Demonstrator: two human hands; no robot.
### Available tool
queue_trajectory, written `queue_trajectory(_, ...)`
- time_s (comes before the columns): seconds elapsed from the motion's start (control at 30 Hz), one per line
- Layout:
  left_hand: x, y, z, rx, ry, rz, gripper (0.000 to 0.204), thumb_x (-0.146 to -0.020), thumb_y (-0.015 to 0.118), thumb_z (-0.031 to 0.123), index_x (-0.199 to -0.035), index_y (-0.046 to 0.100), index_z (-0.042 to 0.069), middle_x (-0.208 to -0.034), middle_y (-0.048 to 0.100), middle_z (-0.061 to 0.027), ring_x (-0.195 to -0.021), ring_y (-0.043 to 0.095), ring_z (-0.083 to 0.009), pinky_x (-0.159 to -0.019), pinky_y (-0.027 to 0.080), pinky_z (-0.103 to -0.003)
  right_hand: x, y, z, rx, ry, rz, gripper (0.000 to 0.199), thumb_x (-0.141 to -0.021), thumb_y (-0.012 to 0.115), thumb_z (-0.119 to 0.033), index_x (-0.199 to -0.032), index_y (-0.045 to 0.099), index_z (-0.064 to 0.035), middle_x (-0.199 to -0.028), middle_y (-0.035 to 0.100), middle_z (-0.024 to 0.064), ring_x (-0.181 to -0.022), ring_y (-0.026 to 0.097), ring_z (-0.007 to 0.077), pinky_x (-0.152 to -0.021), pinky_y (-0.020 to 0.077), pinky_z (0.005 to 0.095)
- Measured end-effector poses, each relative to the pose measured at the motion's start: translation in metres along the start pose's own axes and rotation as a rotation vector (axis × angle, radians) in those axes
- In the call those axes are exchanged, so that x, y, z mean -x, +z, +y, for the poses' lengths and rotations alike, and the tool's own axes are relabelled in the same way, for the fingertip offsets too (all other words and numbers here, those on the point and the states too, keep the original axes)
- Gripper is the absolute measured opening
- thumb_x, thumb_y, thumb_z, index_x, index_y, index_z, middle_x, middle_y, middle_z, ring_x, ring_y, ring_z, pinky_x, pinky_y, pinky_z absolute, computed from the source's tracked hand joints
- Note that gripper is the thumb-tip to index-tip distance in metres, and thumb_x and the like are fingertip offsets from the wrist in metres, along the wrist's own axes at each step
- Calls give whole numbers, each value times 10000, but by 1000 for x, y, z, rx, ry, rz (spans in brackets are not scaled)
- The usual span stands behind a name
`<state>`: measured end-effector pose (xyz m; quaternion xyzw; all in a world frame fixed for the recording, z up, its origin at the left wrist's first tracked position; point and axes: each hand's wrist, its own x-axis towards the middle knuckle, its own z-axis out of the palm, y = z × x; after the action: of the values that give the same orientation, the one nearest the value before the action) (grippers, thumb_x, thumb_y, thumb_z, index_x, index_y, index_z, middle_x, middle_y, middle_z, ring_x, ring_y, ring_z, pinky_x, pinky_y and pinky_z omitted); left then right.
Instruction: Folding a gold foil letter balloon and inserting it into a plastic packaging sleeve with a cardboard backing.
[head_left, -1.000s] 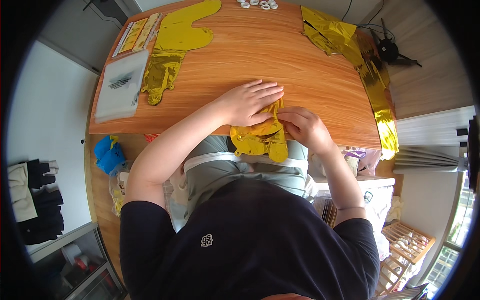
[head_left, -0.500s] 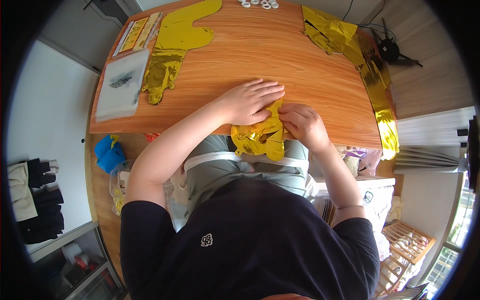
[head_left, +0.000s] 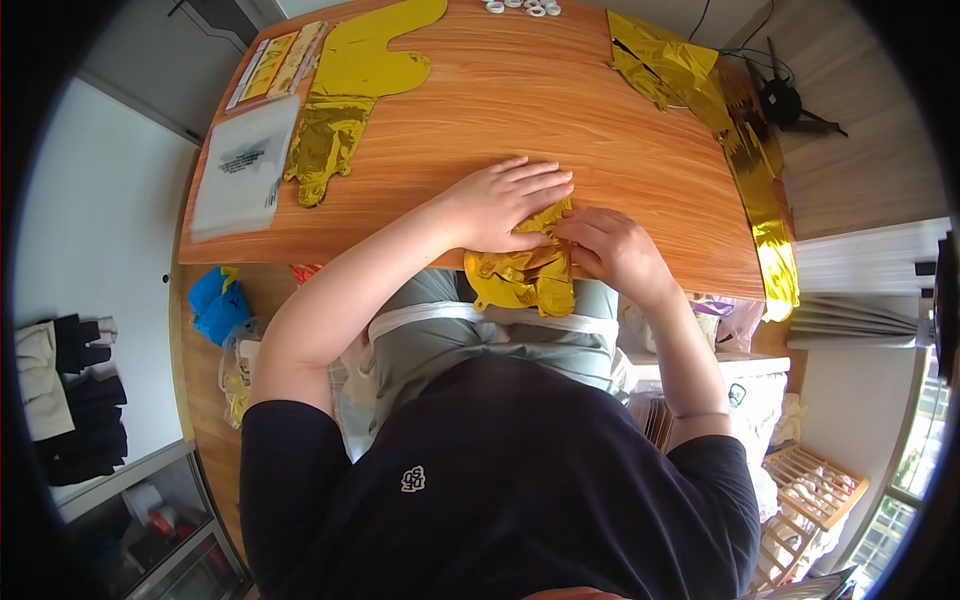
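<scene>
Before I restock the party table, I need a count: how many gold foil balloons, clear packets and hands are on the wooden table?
Gold foil balloons: 4 (flat one, crinkled one, folded one under the hands, long heap at the right edge)
Clear packets: 2
Hands: 2
Total: 8

The crumpled gold foil sheet looks glossy, metallic and creased. The orange-brown wooden surface is smooth with visible grain. The clear plastic bag looks shiny.

I see a wooden table carrying flat gold foil balloons, a clear plastic bag, crumpled gold foil strips and small white rings.
</scene>
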<state>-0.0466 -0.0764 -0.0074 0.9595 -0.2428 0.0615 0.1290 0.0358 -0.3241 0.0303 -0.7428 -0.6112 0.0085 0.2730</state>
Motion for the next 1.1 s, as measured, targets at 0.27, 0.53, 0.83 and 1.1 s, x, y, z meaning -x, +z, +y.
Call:
queue_trajectory(0.27,-1,-2,0,-34,10,-28,928,-928,662,596,-1644,301,130,-1704,303,-87,-1578,271,-253,-1296,220,-472,6,0,6,69,-193,13,308,-787,802,-110,-1089,762,-63,-1164,741,102,-1137,694,296,-1026,558,433)
queue_trajectory(0.53,-1,-5,-1,-58,44,-18,1176,-797,634,838,-1616,332,49,-1691,321,-136,-1573,277,-297,-1292,212,-490,11,5,14,2,-168,-9,343,-791,781,-98,-1132,769,-55,-1197,742,127,-1212,676,311,-1085,520,465)
queue_trajectory(0.83,0,-7,-1,-46,64,-27,1330,-667,675,904,-1611,330,33,-1687,322,-149,-1570,280,-308,-1292,204,-503,11,0,5,93,-240,-11,396,-797,791,-123,-1185,746,-59,-1231,731,136,-1230,670,329,-1079,531,463)
queue_trajectory(1.1,-1,-15,-1,-30,92,-69,1430,-588,714,912,-1632,281,35,-1699,294,-155,-1579,257,-312,-1303,173,-489,11,4,9,60,-232,4,374,-780,800,-123,-1142,744,-49,-1189,746,132,-1195,688,339,-1055,547,461)
